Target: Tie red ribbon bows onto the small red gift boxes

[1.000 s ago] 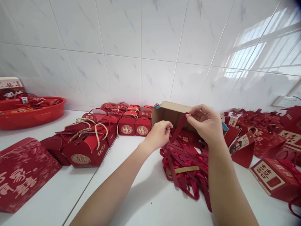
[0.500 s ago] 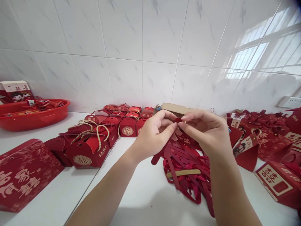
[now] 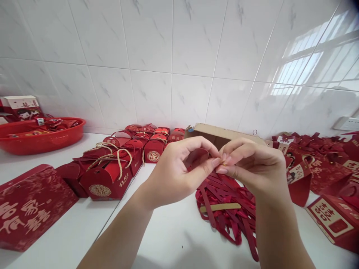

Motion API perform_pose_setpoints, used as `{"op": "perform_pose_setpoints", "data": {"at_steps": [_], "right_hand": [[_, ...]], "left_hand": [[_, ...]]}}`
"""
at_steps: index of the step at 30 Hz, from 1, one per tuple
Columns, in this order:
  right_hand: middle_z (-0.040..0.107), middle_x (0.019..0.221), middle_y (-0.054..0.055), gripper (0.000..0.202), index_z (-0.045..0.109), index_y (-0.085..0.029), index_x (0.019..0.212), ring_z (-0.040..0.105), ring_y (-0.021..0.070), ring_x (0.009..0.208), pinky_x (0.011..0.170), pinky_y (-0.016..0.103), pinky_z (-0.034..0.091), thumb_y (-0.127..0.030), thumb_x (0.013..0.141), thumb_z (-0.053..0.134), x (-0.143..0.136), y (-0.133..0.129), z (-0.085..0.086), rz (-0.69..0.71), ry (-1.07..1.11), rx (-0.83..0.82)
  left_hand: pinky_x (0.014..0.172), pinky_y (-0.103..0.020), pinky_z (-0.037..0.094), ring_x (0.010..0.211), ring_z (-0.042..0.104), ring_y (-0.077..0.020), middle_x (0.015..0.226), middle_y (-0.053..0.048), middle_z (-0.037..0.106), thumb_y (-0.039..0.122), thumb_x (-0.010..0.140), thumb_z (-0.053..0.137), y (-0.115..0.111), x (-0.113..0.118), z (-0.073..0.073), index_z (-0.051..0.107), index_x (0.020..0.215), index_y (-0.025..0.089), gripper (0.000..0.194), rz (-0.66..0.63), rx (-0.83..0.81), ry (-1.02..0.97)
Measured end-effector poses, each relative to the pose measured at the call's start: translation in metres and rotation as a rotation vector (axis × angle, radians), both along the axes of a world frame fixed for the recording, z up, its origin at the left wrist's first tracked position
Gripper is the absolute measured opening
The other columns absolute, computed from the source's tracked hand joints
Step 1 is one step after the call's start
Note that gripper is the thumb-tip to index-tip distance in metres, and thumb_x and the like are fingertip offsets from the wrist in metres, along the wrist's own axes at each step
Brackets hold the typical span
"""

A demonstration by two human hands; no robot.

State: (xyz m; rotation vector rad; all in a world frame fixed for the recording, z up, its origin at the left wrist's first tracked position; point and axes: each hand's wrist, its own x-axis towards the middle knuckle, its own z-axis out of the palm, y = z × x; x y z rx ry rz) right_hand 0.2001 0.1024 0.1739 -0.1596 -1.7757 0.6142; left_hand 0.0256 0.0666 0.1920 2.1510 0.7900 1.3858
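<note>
My left hand (image 3: 179, 170) and my right hand (image 3: 259, 168) meet above the white table, thumbs and fingers pinched together tip to tip. Between the fingertips shows a tiny gold-coloured piece (image 3: 224, 163), mostly covered; it may be a metal fastener. Something red (image 3: 199, 155) is visible through the curl of my left hand, but I cannot tell whether that hand holds it. Below and behind the hands lies a tangled pile of dark red straps (image 3: 224, 220) with rounded ends, a tan strip (image 3: 220, 207) on top.
An open cardboard box (image 3: 230, 135) stands behind my hands against the tiled wall. Red gift boxes with cord handles (image 3: 108, 183) fill the left, beside a flat red carton (image 3: 33, 205). A red basin (image 3: 66, 133) holds packets. More red bags (image 3: 327, 172) crowd the right.
Both hands have come slightly lower and nearer. The red strap with its rounded end, pinched in my left hand before, no longer shows there; the fingertips now close together on the gold-coloured piece.
</note>
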Motion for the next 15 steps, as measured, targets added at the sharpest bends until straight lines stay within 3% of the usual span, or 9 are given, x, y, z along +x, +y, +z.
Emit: {"op": "perform_pose_setpoints", "data": {"at_steps": [9, 15], "right_hand": [[0.069, 0.082, 0.000, 0.028, 0.071, -0.024, 0.093, 0.066, 0.0119, 0.075, 0.062, 0.022, 0.059, -0.005, 0.073, 0.073, -0.001, 0.000, -0.001, -0.048, 0.032, -0.103], [0.070, 0.084, 0.002, 0.024, 0.073, -0.024, 0.089, 0.066, 0.0155, 0.080, 0.063, 0.026, 0.057, -0.006, 0.074, 0.072, 0.000, -0.004, 0.000, -0.147, 0.033, -0.023]], "left_hand": [[0.061, -0.022, 0.048, 0.069, 0.058, -0.0092, 0.076, 0.000, 0.065, 0.006, 0.081, 0.062, 0.010, -0.003, -0.004, 0.065, 0.083, 0.018, 0.012, 0.130, 0.512, -0.063], [0.059, -0.025, 0.048, 0.066, 0.056, -0.0115, 0.075, 0.000, 0.062, 0.012, 0.082, 0.062, 0.010, -0.003, -0.006, 0.063, 0.089, 0.023, 0.013, 0.169, 0.492, -0.034]]}}
